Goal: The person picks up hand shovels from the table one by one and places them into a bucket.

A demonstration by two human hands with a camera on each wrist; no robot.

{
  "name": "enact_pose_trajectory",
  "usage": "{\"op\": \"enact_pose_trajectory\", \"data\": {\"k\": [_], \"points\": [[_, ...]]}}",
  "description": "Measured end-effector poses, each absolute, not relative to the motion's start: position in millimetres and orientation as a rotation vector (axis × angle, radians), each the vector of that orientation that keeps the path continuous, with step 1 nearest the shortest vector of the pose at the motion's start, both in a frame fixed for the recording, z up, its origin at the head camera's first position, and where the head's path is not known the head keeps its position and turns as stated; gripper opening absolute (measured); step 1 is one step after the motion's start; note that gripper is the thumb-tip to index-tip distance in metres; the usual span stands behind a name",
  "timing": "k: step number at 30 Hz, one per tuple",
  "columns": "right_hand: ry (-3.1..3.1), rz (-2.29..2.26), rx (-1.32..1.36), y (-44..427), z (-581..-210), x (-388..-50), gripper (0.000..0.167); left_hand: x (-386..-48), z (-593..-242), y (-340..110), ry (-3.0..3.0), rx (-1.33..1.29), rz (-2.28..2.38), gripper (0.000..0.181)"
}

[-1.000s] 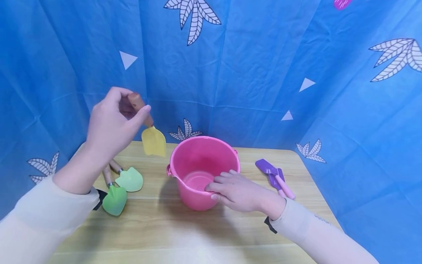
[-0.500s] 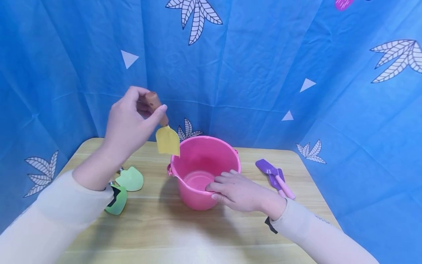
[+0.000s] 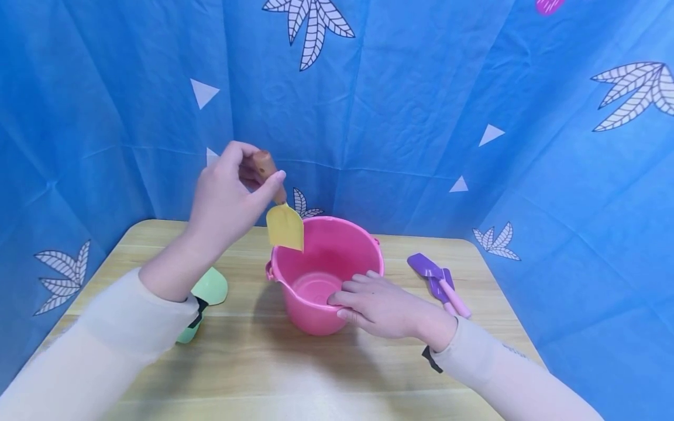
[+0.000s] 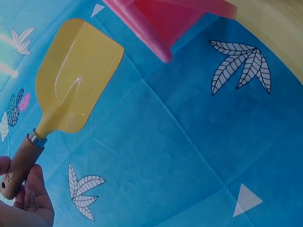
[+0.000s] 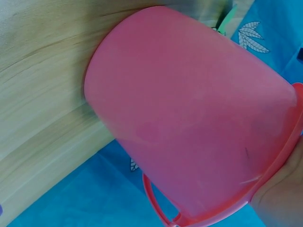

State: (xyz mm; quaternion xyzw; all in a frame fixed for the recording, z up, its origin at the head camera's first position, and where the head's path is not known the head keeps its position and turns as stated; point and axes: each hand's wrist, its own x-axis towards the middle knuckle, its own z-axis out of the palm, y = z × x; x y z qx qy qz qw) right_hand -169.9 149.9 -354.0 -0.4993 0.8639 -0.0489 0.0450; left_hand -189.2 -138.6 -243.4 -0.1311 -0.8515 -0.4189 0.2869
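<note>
Hanging blade-down just left of centre in the head view, the yellow shovel is in your left hand, thumb and fingers pinching its wooden handle; the left wrist view shows the blade free and apart from the pink bucket. Over the last second you have carried it rightward, from the bare stretch beside the bucket until its blade overlaps the bucket's upper-left rim in the head view; that seems to bring it close to the opening, though whether it is truly above the mouth you cannot tell. Your right hand has stayed put, gripping the near-right rim, fingers inside and thumb outside; the bucket stands upright mid-frame and has not shifted, its visible floor bare.

Left of the bucket, a pale green shovel and a darker green shovel lie partly hidden, more covered by your left arm than before; at right, two purple tools with pink handles lie crossed, untouched.

Beneath everything is a light wood-grain table with rounded far corners; behind and to both sides hangs a creased blue cloth, printed with white leaves and triangles.
</note>
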Motion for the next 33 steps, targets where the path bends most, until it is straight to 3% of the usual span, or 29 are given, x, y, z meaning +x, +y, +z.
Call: {"op": "enact_pose_trajectory", "data": {"k": [7, 33], "points": [[2.638, -0.137, -1.525, 149.7, -354.4, -170.0, 0.044, -193.4, -252.5, -131.9, -2.287, -0.367, -1.178, 0.038], [2.664, -0.149, -1.531, 146.1, -358.1, -172.2, 0.043, -201.6, -298.9, -112.3, -2.489, -0.438, -1.245, 0.036]]}}
